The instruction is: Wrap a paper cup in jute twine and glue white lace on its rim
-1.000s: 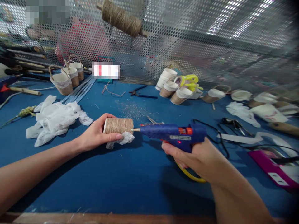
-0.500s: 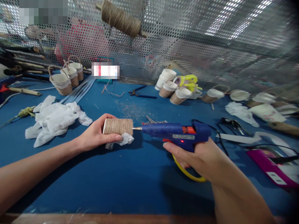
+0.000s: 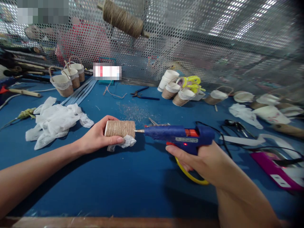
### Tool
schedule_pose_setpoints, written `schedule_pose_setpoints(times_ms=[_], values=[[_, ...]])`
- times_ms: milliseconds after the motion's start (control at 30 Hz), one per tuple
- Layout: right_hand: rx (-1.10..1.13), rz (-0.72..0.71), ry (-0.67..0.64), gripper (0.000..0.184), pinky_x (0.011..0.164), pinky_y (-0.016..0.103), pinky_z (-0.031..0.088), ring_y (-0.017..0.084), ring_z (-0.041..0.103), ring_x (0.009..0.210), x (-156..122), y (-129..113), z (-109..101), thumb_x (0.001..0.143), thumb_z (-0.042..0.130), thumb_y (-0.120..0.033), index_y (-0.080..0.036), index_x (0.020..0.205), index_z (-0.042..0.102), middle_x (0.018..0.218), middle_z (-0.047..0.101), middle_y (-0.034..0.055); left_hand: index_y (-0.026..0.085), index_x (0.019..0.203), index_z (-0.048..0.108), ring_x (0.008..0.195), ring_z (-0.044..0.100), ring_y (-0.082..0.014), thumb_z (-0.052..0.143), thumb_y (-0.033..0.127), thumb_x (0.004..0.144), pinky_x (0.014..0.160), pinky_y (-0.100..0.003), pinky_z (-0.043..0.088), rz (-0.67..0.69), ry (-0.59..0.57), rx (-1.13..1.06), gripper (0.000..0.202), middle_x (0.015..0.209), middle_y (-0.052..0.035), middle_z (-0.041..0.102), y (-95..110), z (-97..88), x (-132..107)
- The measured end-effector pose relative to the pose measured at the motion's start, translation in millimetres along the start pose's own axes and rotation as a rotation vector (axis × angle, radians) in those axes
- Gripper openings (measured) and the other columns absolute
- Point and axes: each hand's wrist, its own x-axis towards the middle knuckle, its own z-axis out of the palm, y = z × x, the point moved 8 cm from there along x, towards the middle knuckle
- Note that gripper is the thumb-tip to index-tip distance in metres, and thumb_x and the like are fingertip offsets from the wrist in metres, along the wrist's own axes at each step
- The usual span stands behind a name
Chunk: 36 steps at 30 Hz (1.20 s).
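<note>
My left hand (image 3: 97, 136) is closed round a twine-wrapped cup (image 3: 120, 128) lying on its side, with crumpled white lace (image 3: 123, 142) at its lower edge. My right hand (image 3: 204, 161) grips a blue glue gun (image 3: 180, 136) whose red light is lit. The metal nozzle points left and sits a little right of the cup's rim, not touching it. Both are held just above the blue table (image 3: 133, 180).
A white cloth heap (image 3: 54, 122) lies at left. Finished small baskets (image 3: 64, 84) stand at back left, a cluster of cups (image 3: 178, 90) at back centre. Pliers (image 3: 142, 94), black cables (image 3: 225, 139) and a magenta object (image 3: 275, 169) lie nearby. A twine spool (image 3: 123, 19) hangs on the mesh wall.
The glue gun has drawn back slightly to the right, away from the cup's rim. My left hand and the cup have stayed in place.
</note>
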Motion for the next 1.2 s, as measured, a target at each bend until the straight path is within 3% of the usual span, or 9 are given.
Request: schedule_pose_setpoints(times_ms=[400,667,1033,1200], values=[[-0.002,0.017,-0.046,0.045,0.041,0.027,0.041,0.012,0.044,0.033,2.8,1.6,4.4,0.073,0.051,-0.055,-0.022,0.044,0.041,0.033,0.044,-0.0029,0.018,0.098,0.041,0.063,0.052,-0.0113,0.073,0.032,0.060,0.054,-0.022,0.044,0.005,-0.003,0.052,0.051,0.075,0.0014,0.052,0.7,0.6,-1.6],[0.198,0.004,-0.126,0.036,0.033,0.022,0.037,0.009,0.040,0.030,2.5,2.6,12.2,0.071,0.057,-0.053,-0.019,0.060,0.053,0.033,0.041,-0.0076,0.018,0.099,0.041,0.066,0.053,-0.0117,0.073,0.031,0.061,0.057,-0.023,0.045,0.018,-0.009,0.041,0.051,0.079,0.0006,0.054,1.2,1.6,-0.2],[0.367,-0.029,-0.155,0.034,0.036,0.020,0.037,0.006,0.039,0.031,7.3,2.6,13.0,0.077,0.057,-0.047,-0.017,0.060,0.052,0.034,0.038,-0.0089,0.018,0.101,0.040,0.062,0.050,-0.0107,0.074,0.032,0.061,0.052,-0.022,0.043,0.057,-0.033,0.042,0.055,0.078,0.0010,0.052,4.8,4.2,-3.1],[0.367,-0.011,-0.256,0.032,0.035,0.019,0.035,0.005,0.037,0.031,5.3,5.2,20.5,0.077,0.058,-0.045,-0.016,0.063,0.054,0.034,0.041,-0.0083,0.017,0.100,0.040,0.064,0.051,-0.0103,0.073,0.027,0.061,0.054,-0.021,0.044,0.060,-0.013,-0.029,0.052,0.079,0.0002,0.052,5.3,2.6,-2.1]])
